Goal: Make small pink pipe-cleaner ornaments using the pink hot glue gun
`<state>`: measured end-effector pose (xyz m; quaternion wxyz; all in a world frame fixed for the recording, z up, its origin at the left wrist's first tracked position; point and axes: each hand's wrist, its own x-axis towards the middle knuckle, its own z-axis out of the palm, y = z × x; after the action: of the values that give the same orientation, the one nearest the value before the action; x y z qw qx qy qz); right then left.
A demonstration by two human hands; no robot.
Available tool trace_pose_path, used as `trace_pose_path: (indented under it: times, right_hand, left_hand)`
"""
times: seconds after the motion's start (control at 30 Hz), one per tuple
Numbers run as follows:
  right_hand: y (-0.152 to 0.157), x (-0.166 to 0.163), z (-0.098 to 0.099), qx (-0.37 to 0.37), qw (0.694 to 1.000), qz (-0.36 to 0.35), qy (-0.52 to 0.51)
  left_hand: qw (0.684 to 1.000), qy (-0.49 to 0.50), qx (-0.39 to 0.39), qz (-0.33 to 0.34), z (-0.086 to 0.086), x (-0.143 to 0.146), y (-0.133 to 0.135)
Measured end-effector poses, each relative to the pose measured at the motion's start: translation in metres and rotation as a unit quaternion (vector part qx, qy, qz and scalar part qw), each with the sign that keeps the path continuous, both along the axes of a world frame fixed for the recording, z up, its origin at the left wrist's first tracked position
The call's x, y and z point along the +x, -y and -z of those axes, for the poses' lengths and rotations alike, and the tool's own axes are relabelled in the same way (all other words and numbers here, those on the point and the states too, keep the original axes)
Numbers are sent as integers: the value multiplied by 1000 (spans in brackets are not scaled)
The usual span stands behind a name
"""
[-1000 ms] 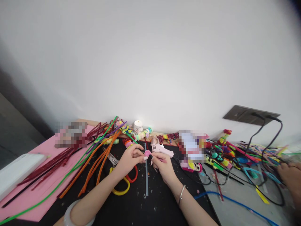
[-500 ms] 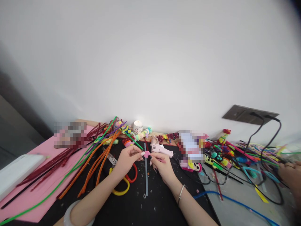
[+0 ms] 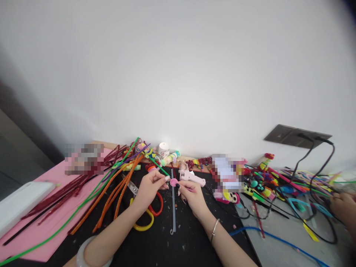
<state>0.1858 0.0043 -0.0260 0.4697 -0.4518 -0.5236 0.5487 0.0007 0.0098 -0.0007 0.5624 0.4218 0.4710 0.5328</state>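
A small fuzzy pink disc (image 3: 174, 182) is pinched between the thumb and fingers of my right hand (image 3: 193, 194), with a thin pink strand showing along the palm. Just left of the disc, my left hand (image 3: 152, 188) has its thumb and fingertips pressed together near the disc's edge. Whether they hold anything is too small to tell. Below lies a long translucent strip (image 3: 174, 211) with a curl at its lower end. A pale pink glue gun (image 3: 194, 178) rests behind my right hand. Scissors with a red and yellow handle (image 3: 144, 226) lie partly under my left forearm.
Orange pipe cleaners (image 3: 111, 196) and dark red ones (image 3: 69, 189) spread over a pink sheet (image 3: 36, 241) at left. A paper cup (image 3: 163, 149) stands by the wall. Colourful pipe-cleaner figures (image 3: 228, 196) and black cables lie at right, near another person's hand (image 3: 343, 207).
My left fingertips have drawn slightly back from the pink disc, which now shows more of its face. My right hand keeps hold of it.
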Motion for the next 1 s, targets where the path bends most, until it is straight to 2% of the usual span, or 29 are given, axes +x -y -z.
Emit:
trace_pose_path:
  times: [0.27, 0.5, 0.83, 1.0]
  right_hand:
    - [-1, 2, 3, 11, 1000, 16, 2]
    - [-1, 2, 1, 12, 1000, 19, 14]
    - [-1, 1, 1, 20, 999, 19, 19]
    - [-1, 2, 2, 24, 999, 17, 24]
  left_hand:
    - [997, 52, 3, -50, -1, -4, -3]
    - [994, 47, 21, -93, 3, -7, -7]
    - [997, 25, 44, -55, 4, -6, -6]
    - [996, 56, 33, -54, 0, -4, -6]
